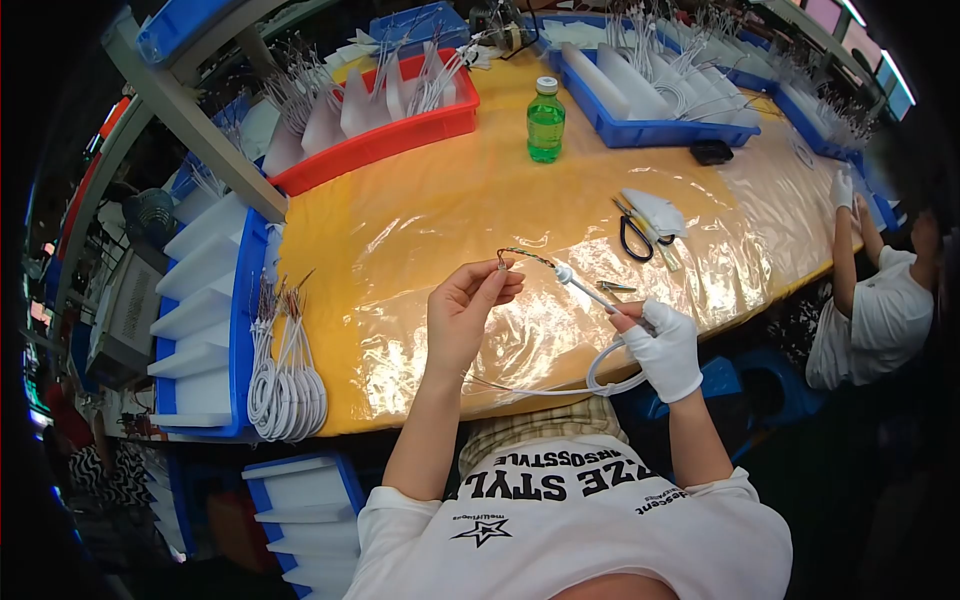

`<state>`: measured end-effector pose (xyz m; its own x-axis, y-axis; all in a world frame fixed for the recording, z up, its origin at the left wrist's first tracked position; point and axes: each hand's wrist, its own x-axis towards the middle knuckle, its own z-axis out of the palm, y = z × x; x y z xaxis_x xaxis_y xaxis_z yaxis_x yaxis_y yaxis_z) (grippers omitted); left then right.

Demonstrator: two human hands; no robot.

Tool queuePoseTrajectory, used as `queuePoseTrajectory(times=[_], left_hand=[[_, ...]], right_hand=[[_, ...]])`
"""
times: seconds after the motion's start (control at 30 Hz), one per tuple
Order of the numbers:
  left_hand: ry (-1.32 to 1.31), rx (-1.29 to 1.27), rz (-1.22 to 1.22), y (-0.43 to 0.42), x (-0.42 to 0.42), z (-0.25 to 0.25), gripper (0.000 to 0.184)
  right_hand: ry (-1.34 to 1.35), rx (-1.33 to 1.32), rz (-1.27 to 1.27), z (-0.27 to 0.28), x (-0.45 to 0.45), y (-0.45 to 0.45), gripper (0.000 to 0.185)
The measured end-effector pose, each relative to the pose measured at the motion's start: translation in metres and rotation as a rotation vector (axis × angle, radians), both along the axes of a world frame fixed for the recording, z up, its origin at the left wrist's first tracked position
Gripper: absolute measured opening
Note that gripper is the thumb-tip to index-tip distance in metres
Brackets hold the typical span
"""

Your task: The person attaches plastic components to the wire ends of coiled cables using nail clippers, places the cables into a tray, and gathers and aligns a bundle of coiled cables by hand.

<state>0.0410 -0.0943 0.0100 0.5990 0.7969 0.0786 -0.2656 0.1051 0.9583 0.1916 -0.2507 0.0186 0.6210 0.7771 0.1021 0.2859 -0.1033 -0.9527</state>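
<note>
A white cable (594,294) is stretched between my two hands above the table. My bare left hand (472,304) pinches the tips of its thin, twisted coloured wires (530,254). Where the wires leave the sheath, there is a white collar (565,273). In a white fingerless glove, my right hand (660,348) grips the sheathed part between thumb and fingers. The rest of the cable hangs in a loop (600,375) under that hand, with a tail running left along the table's front edge. A small metal clip-like piece (616,287) lies just beyond my right hand.
Black-handled scissors (634,240) and a white scrap (655,212) lie ahead, with a green bottle (545,122) beyond. Red (385,148) and blue (660,133) trays of wires line the back. Bundled white cables (288,385) sit left. A co-worker (875,310) is at right.
</note>
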Motion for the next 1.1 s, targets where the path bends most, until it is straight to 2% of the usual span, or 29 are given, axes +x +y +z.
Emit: queuePoseTrajectory(times=[0.13,0.2,0.23,0.3,0.4,0.47,0.53,0.6,0.73,0.8,0.83,0.9,0.93,0.97,1.03,1.07,1.1], left_hand=[[-0.002,0.002,-0.008,0.001,0.000,-0.002,0.019],[0.028,0.004,-0.047,0.003,-0.001,-0.005,0.023],[0.025,0.009,-0.076,0.003,0.000,-0.005,0.023],[0.051,0.000,0.124,0.002,-0.002,-0.007,0.030],[0.106,0.123,0.260,0.000,-0.019,-0.020,0.035],[0.162,0.255,0.386,-0.010,-0.036,-0.028,0.032],[0.262,0.390,0.484,-0.020,-0.055,-0.041,0.028],[0.383,0.513,0.542,-0.030,-0.073,-0.054,0.026],[0.491,0.642,0.606,-0.045,-0.083,-0.073,0.025],[0.510,0.694,0.643,-0.045,-0.080,-0.078,0.025],[0.540,0.738,0.665,-0.044,-0.079,-0.080,0.025],[0.584,0.757,0.676,-0.042,-0.077,-0.080,0.023],[0.587,0.742,0.675,-0.042,-0.076,-0.079,0.023],[0.592,0.727,0.672,-0.043,-0.076,-0.078,0.023],[0.588,0.699,0.679,-0.044,-0.075,-0.078,0.022],[0.575,0.667,0.687,-0.043,-0.074,-0.079,0.022],[0.577,0.667,0.678,-0.043,-0.075,-0.081,0.022]], right_hand=[[-0.006,-0.068,-0.003,0.002,0.005,0.001,0.012],[-0.653,-0.029,0.132,0.003,0.019,0.005,0.012],[-0.656,-0.035,0.102,0.007,0.027,0.007,0.012],[-0.685,-0.129,0.132,0.018,0.046,0.011,0.014],[-0.374,-0.094,-0.077,0.047,0.083,0.020,0.020],[-0.227,0.063,-0.124,0.051,0.129,0.033,0.026],[-0.205,0.330,-0.164,0.043,0.184,0.056,0.026],[0.088,0.497,-0.232,0.036,0.229,0.084,0.028],[0.130,0.523,-0.365,0.027,0.300,0.137,0.026],[0.283,0.639,-0.470,0.017,0.330,0.161,0.025],[0.285,0.641,-0.464,0.013,0.339,0.167,0.025],[0.092,0.333,-0.487,0.000,0.360,0.173,0.026],[-0.392,-0.088,-0.663,-0.012,0.369,0.176,0.032],[-0.385,-0.091,-0.662,-0.025,0.377,0.176,0.032],[-0.195,-0.027,-0.802,-0.034,0.368,0.169,0.043],[-0.070,-0.012,-0.872,-0.040,0.371,0.166,0.054],[-0.068,-0.017,-0.878,-0.047,0.376,0.168,0.054]])
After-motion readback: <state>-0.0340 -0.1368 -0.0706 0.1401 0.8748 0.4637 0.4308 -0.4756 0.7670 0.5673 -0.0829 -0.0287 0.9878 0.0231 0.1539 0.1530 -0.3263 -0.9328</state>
